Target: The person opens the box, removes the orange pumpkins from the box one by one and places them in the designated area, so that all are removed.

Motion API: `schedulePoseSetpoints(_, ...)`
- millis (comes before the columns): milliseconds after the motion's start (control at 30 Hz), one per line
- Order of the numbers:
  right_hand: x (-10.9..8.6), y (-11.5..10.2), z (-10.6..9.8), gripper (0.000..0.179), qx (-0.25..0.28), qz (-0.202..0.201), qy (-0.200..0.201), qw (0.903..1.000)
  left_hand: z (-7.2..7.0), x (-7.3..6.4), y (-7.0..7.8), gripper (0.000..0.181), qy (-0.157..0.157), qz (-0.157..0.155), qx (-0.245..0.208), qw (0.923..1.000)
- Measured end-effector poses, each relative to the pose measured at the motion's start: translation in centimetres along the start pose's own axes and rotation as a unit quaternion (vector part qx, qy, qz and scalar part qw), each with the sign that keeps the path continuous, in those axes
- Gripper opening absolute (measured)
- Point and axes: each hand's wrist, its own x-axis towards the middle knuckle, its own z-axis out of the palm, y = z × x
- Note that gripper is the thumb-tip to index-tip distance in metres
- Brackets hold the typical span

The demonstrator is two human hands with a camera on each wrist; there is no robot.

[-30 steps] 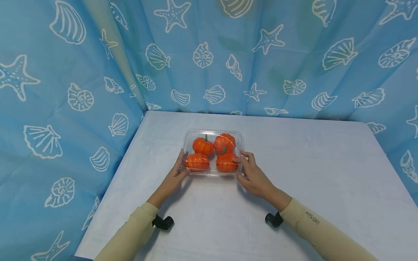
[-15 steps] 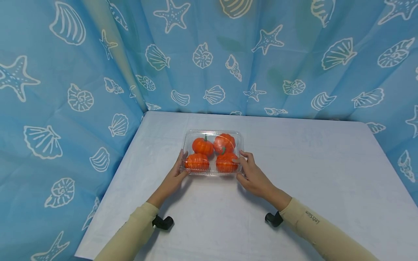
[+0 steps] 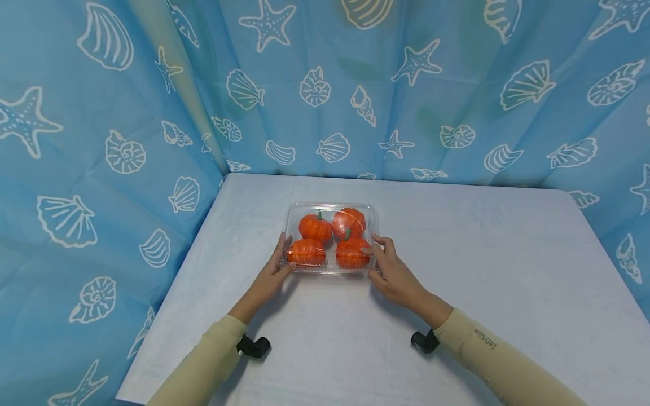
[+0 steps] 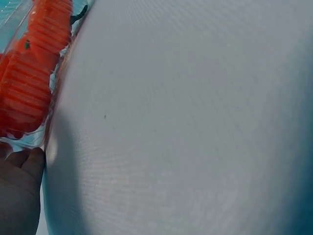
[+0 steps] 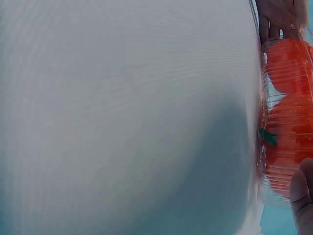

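A clear plastic clamshell container (image 3: pixel 330 260) with its lid down lies on the white table, holding several small orange toy pumpkins (image 3: pixel 315 228) with green stems. My left hand (image 3: pixel 270 278) grips its left side, thumb at the front corner and fingers along the side wall. On the opposite side my right hand (image 3: pixel 398 277) holds the front right corner, with a finger over the lid edge and the thumb in front. The left wrist view catches the left hand (image 4: pixel 22 191) against the container's end. In the right wrist view the right hand (image 5: pixel 301 191) touches the ribbed plastic over the pumpkins (image 5: pixel 288 117).
The white-covered table (image 3: pixel 482 270) extends widely to the right of the container. Blue curtains (image 3: pixel 294 113) printed with shells and starfish stand behind it and along the left. Black wrist cameras (image 3: pixel 255 347) hang below both sleeves.
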Motion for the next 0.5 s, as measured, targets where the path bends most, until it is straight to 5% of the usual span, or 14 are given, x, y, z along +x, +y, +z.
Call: schedulePoseSetpoints(500, -0.18, 0.13, -0.90, 0.047, -0.007, 0.003, -0.019, 0.9998, -0.13, 0.05, -0.16, 0.079, -0.006, 0.015, -0.012, 0.9998)
